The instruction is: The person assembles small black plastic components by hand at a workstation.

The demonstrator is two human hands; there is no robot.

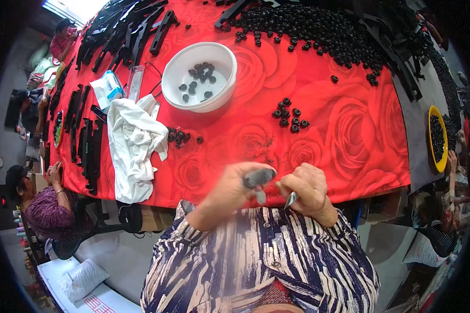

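Note:
Above my lap, at the table's near edge, my left hand (pixel 227 190) is closed and smeared by motion. A dark grey rounded shape (pixel 258 178) shows at its fingertips; I cannot make out whether it is a held part or a finger covering. Just to the right, my right hand (pixel 305 190) is curled shut around a small knife (pixel 291 199), whose shiny blade points down and left. Beyond the hands lies a small group of black round parts (pixel 284 113). A white bowl (pixel 199 77) farther off holds several similar parts.
A white cloth (pixel 133 148) lies on the red tablecloth (pixel 344 151) at the left, near a wipes packet (pixel 107 88). Long black pieces (pixel 91 151) line the left side. A big heap of black parts (pixel 308 28) covers the far side. A yellow tray (pixel 437 138) stands right. Other people sit around.

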